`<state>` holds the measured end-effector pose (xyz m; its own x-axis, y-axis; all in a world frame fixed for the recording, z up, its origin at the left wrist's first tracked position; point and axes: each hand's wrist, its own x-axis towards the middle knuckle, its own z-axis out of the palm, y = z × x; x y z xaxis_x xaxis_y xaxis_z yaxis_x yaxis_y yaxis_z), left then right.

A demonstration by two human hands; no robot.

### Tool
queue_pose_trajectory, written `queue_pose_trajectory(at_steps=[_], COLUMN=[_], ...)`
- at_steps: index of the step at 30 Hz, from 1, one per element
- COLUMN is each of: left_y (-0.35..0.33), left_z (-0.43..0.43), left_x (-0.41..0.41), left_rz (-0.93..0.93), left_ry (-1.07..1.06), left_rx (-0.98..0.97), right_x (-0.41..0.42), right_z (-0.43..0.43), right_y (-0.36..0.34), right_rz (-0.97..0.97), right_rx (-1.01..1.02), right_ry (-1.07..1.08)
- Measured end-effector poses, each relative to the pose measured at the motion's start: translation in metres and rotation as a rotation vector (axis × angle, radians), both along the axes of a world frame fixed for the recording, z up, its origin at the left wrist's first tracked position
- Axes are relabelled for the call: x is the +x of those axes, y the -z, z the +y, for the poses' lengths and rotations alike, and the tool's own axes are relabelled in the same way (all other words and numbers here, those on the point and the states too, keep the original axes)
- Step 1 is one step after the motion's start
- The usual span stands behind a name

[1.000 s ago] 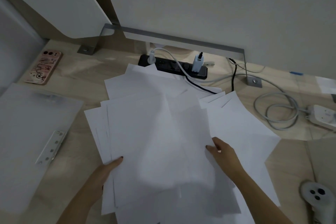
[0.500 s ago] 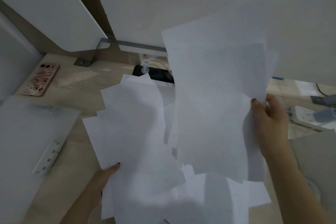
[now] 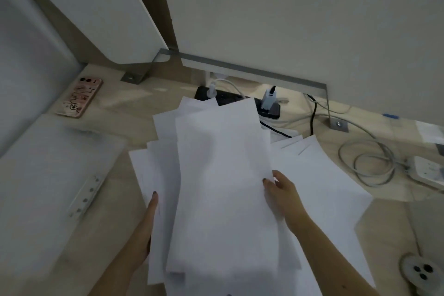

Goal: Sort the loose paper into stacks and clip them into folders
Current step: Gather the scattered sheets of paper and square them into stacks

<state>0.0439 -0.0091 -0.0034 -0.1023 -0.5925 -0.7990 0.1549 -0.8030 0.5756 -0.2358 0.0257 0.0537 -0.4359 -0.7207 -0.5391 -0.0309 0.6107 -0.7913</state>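
A loose pile of white paper sheets [image 3: 223,175] covers the middle of the wooden desk. My right hand [image 3: 280,191] pinches the right edge of a bundle of sheets lying on top of the pile. My left hand [image 3: 147,221] lies along the left side of the pile, thumb on top and fingers hidden under the sheets. More sheets [image 3: 322,190] fan out to the right. An open translucent folder [image 3: 48,175] with a white clip strip [image 3: 85,196] lies flat at the left.
A pink-cased phone [image 3: 80,97] lies at the back left. A black power strip [image 3: 240,101] with plugs sits behind the paper. Coiled grey cable [image 3: 367,163] and a white adapter [image 3: 430,170] are at the right. A white controller [image 3: 420,271] sits near the front right.
My right hand had lifted a bundle of sheets up high to the right; it has now brought them down onto the middle of the pile. My left hand stayed at the left edge.
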Motion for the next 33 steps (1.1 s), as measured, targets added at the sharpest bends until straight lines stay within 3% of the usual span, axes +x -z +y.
queue_pose_trajectory(at_steps=[3, 8, 14, 18, 24, 26, 28, 31, 33], left_y=[0.017, 0.011, 0.015, 0.015, 0.012, 0.014, 0.015, 0.017, 0.015], left_z=[-0.002, 0.002, 0.002, 0.006, 0.005, 0.006, 0.007, 0.008, 0.007], left_x=[0.007, 0.001, 0.004, 0.007, 0.007, 0.007, 0.008, 0.004, 0.000], left_rz=[-0.015, -0.120, -0.049, -0.061, -0.094, -0.093, -0.118, -0.157, -0.167], left_ry=[0.050, 0.119, 0.127, 0.131, 0.115, 0.130, 0.121, 0.066, 0.029], left_rx=[0.049, -0.070, -0.045, -0.066, -0.028, -0.002, -0.017, -0.103, -0.130], right_x=[0.013, 0.015, 0.031, 0.036, 0.041, 0.037, 0.029, 0.018, 0.012], right_z=[-0.004, -0.006, 0.004, 0.011, 0.018, 0.015, 0.012, 0.008, 0.008], right_y=[0.028, 0.037, -0.001, 0.002, -0.009, -0.020, -0.032, -0.071, -0.099], right_rz=[0.046, 0.142, -0.158, -0.291, -0.555, -0.465, -0.254, 0.029, 0.094], right_rx=[0.123, 0.281, 0.132, 0.185, 0.249, 0.228, 0.149, -0.008, -0.075], right_ry=[-0.080, -0.083, -0.382, -0.073, 0.138, 0.165, 0.153, 0.035, -0.062])
